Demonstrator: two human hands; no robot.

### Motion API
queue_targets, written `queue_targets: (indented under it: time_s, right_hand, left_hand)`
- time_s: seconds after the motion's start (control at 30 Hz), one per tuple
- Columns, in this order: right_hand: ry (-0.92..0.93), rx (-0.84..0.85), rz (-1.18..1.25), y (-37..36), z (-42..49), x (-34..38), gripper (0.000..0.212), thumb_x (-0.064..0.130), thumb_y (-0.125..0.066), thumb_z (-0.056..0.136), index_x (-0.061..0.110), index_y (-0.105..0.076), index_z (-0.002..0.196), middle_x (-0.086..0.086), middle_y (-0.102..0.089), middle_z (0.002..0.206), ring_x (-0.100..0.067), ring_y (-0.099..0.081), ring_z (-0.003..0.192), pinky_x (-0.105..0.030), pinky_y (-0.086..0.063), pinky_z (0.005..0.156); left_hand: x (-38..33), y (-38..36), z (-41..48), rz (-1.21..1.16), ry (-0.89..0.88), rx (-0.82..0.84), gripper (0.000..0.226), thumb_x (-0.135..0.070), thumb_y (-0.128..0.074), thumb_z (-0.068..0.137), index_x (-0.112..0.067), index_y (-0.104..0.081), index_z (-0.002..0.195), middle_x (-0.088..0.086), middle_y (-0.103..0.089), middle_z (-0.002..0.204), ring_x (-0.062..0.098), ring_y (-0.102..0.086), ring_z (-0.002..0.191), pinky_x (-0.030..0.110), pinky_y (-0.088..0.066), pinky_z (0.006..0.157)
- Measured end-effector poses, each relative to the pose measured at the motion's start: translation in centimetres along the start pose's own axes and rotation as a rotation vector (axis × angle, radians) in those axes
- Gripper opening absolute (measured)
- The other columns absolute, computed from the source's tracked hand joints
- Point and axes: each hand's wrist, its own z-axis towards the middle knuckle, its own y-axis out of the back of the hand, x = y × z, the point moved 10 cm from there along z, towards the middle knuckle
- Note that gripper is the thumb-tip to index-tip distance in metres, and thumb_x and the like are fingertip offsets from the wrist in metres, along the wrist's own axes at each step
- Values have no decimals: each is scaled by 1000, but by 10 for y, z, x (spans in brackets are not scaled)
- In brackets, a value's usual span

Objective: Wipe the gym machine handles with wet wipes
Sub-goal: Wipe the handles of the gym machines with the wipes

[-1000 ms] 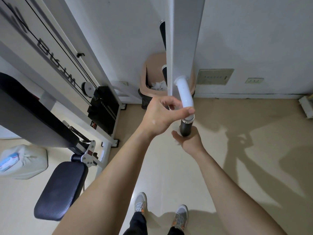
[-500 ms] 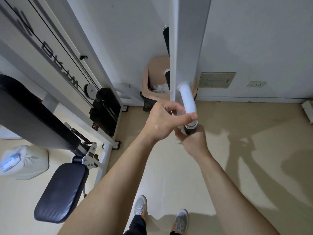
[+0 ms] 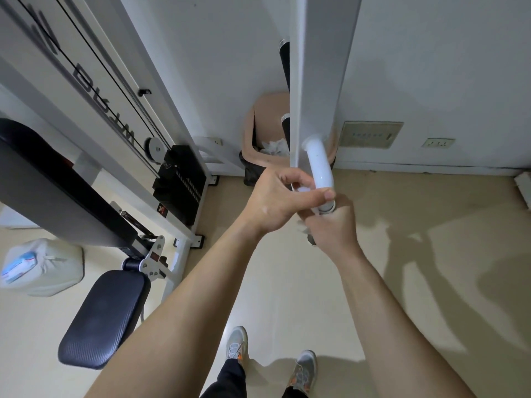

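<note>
At frame centre, my right hand (image 3: 333,225) has slid up over the handle (image 3: 321,170)'s black grip, now fully closed around it with a wet wipe (image 3: 301,228) barely showing, while my left hand (image 3: 275,199) stays clamped on the white tube, so I judge wiping underway.

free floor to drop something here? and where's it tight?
Bare floor to the right of the right hand, up to the wall, carrying only shadows. A narrower strip runs between the seat pad and the shoes. Crowded on the left: jug, seat pad and weight stack; bin fills the corner behind the white handle.
</note>
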Motion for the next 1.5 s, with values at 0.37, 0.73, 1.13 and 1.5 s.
queue_targets:
  time_s: [0.37,0.73,1.13,1.5]
  right_hand:
    - [-149,27,-174,4,-12,-49,21,19,-76,78,13,-60,65,-1,-59,56,-22,-55,52,-55,-55,52]
    - [-291,20,-230,7,-8,-113,27,39,-77,75,27,-58,59,3,-56,56,-22,-51,56,-49,-53,53]
    - [-687,271,-14,-56,-95,-125,22,27,-72,90,11,-63,79,-8,-65,72,-22,-53,56,-30,-43,58]
    - [-475,300,347,-161,-75,-5,51,49,-44,103,6,-71,106,-13,-73,102,-29,-68,92,-48,-53,79]
  left_hand:
    - [1,0,1,8,-18,28,29,-39,-88,67,-13,-75,69,6,-66,65,20,-50,62,37,-37,64]
    - [4,1,0,-6,-35,30,26,-32,-89,72,-10,-74,71,-5,-59,60,13,-44,59,27,-34,61]
    - [93,68,-66,23,226,-190,10,-23,-72,93,-15,-75,99,-12,-71,87,-7,-60,72,11,-43,67]
    - [68,163,-81,-116,82,-212,11,-6,-68,93,-14,-71,85,4,-69,75,14,-63,69,29,-52,64]
